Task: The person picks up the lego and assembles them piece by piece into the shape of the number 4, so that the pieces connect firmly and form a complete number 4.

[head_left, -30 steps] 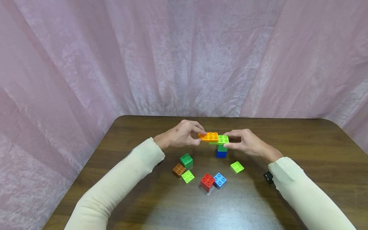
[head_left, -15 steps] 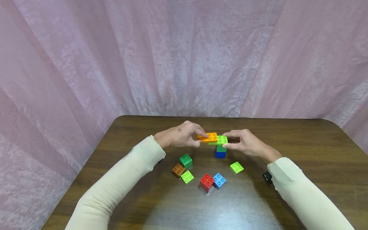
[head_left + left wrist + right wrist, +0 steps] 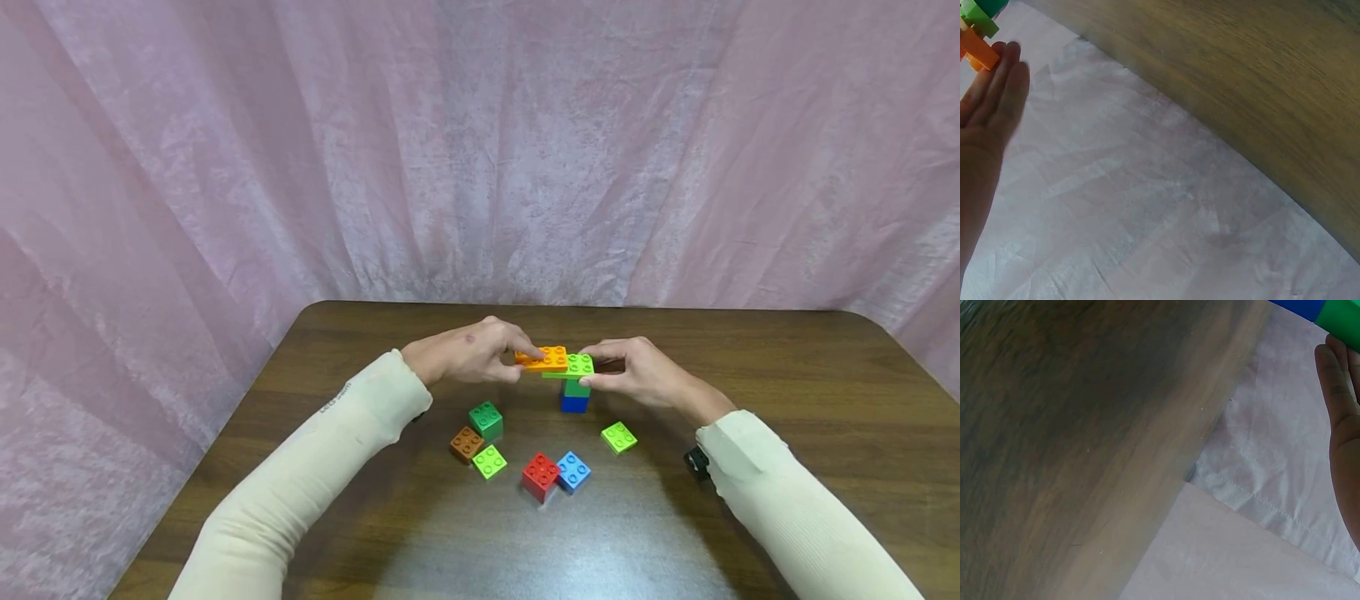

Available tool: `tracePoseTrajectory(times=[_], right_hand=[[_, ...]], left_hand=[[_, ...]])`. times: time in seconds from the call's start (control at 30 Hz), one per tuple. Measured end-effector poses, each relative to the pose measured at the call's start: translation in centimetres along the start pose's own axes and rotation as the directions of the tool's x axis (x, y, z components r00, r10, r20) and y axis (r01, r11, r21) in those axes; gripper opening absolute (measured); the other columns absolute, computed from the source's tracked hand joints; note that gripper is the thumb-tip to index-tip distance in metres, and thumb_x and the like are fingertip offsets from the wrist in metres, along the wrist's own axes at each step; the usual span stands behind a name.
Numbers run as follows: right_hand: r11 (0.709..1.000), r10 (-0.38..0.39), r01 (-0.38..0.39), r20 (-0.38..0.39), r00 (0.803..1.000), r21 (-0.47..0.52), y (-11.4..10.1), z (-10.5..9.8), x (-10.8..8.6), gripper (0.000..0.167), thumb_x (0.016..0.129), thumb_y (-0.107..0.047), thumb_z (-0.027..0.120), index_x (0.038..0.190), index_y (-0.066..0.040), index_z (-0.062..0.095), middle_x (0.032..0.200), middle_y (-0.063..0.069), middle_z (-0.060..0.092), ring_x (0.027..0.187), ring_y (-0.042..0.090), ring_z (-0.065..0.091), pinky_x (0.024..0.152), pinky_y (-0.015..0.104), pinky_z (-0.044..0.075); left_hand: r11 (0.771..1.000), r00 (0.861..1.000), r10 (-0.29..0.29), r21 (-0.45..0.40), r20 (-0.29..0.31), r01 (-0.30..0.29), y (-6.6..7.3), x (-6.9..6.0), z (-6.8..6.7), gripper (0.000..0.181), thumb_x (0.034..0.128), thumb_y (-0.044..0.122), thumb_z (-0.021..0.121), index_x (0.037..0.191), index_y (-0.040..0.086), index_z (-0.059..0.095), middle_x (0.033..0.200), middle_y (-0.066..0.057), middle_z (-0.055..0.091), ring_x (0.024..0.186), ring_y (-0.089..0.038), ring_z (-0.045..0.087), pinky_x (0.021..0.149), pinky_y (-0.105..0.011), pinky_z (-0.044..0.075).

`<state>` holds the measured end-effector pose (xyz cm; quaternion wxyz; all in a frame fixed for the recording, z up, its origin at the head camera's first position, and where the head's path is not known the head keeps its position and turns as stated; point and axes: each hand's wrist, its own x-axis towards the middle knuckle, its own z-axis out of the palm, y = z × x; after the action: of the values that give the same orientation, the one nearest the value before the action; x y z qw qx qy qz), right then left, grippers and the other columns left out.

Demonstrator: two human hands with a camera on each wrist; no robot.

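Observation:
An orange brick (image 3: 553,358) overlaps the left part of a flat light green brick (image 3: 580,365), on top of a stack with a green brick (image 3: 576,387) and a dark blue brick (image 3: 575,403) below. My left hand (image 3: 480,350) pinches the orange brick at its left end, forefinger on its top. My right hand (image 3: 645,371) grips the light green brick's right end between thumb and fingers. In the left wrist view, the orange brick (image 3: 979,50) touches the left hand's fingers (image 3: 1013,81). The right wrist view shows the green brick (image 3: 1341,322) above the right hand's fingers (image 3: 1335,381).
Nearer on the wooden table (image 3: 360,533) lie a green brick (image 3: 486,421), a brown brick (image 3: 467,444), light green bricks (image 3: 490,462) (image 3: 618,437), a red brick (image 3: 541,477) and a light blue brick (image 3: 573,472). A pink curtain (image 3: 480,150) hangs behind.
The stack and orange brick have shifted very slightly left. My left forefinger has moved right, further over the orange brick's top. My right hand keeps its hold with little movement.

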<state>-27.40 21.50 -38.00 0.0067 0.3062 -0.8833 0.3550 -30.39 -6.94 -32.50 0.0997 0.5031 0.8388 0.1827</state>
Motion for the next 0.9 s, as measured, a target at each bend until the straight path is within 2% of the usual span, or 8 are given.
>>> tracePoseTrajectory(times=[0.17, 0.27, 0.37, 0.5, 0.67, 0.73, 0.9], right_hand=[[1.0, -0.004, 0.004, 0.005, 1.0, 0.003, -0.1, 0.1, 0.1, 0.039, 0.091, -0.019, 0.076, 0.122, 0.002, 0.069, 0.113, 0.011, 0.071, 0.092, 0.018, 0.065, 0.079, 0.035, 0.057], [1.0, -0.005, 0.005, 0.007, 1.0, 0.004, -0.2, 0.1, 0.1, 0.039, 0.091, -0.019, 0.076, 0.122, 0.002, 0.069, 0.114, 0.011, 0.071, 0.092, 0.018, 0.065, 0.079, 0.037, 0.057], [1.0, 0.003, -0.003, 0.007, 1.0, 0.001, -0.3, 0.0, 0.1, 0.04, 0.09, -0.02, 0.077, 0.123, 0.002, 0.068, 0.115, 0.012, 0.071, 0.093, 0.02, 0.065, 0.08, 0.037, 0.056], [1.0, 0.019, -0.019, 0.01, 1.0, -0.002, -0.3, 0.0, 0.0, 0.041, 0.09, -0.02, 0.077, 0.123, 0.002, 0.068, 0.115, 0.013, 0.071, 0.092, 0.02, 0.065, 0.08, 0.038, 0.056], [1.0, 0.029, -0.029, 0.012, 1.0, -0.005, -0.2, 0.0, -0.1, 0.042, 0.091, -0.021, 0.076, 0.124, 0.002, 0.068, 0.116, 0.014, 0.07, 0.093, 0.02, 0.065, 0.08, 0.039, 0.056], [1.0, 0.028, -0.028, 0.012, 1.0, -0.011, -0.2, 0.0, -0.1, 0.042, 0.091, -0.021, 0.076, 0.125, 0.001, 0.068, 0.117, 0.014, 0.07, 0.095, 0.021, 0.066, 0.081, 0.04, 0.056], [0.999, 0.015, -0.015, 0.007, 1.0, -0.032, 0.0, -0.1, -0.1, 0.041, 0.091, -0.022, 0.076, 0.124, 0.001, 0.069, 0.118, 0.015, 0.07, 0.102, 0.028, 0.066, 0.087, 0.047, 0.055]], left_hand=[[1.0, 1.0, 0.017, -0.024, -0.004, -0.018, 0.0, -0.1, 0.2, 0.041, 0.0892, 0.006, 0.063, 0.13, 0.002, 0.066, 0.12, -0.01, 0.067, 0.095, -0.024, 0.064, 0.08, -0.028, 0.055], [1.0, 1.0, 0.003, -0.01, 0.007, -0.003, 0.1, -0.2, 0.2, 0.041, 0.0904, 0.008, 0.062, 0.131, 0.004, 0.066, 0.122, -0.009, 0.066, 0.096, -0.021, 0.064, 0.079, -0.023, 0.053], [1.0, 1.0, -0.011, -0.013, 0.01, 0.011, 0.1, -0.2, 0.2, 0.041, 0.0907, 0.008, 0.062, 0.131, 0.004, 0.065, 0.124, -0.01, 0.065, 0.097, -0.021, 0.064, 0.079, -0.023, 0.053], [1.0, 1.0, 0.002, -0.031, -0.001, -0.003, 0.0, -0.1, 0.5, 0.041, 0.0899, 0.006, 0.062, 0.13, 0.002, 0.066, 0.123, -0.012, 0.065, 0.101, -0.023, 0.063, 0.082, -0.029, 0.056], [1.0, 1.0, -0.01, -0.004, -0.013, 0.01, -0.2, -0.2, 0.9, 0.042, 0.0905, 0.009, 0.061, 0.132, 0.007, 0.065, 0.124, -0.008, 0.063, 0.102, -0.017, 0.06, 0.081, -0.025, 0.054], [1.0, 1.0, -0.017, 0.001, -0.026, 0.017, -0.2, -0.4, 1.0, 0.041, 0.0913, 0.01, 0.061, 0.132, 0.008, 0.066, 0.124, -0.007, 0.063, 0.103, -0.017, 0.058, 0.08, -0.023, 0.054], [0.998, 0.995, -0.014, -0.066, -0.103, 0.008, -0.3, -0.6, 1.9, 0.037, 0.0946, 0.008, 0.062, 0.132, 0.008, 0.066, 0.123, -0.007, 0.062, 0.101, -0.019, 0.059, 0.081, -0.028, 0.056]])
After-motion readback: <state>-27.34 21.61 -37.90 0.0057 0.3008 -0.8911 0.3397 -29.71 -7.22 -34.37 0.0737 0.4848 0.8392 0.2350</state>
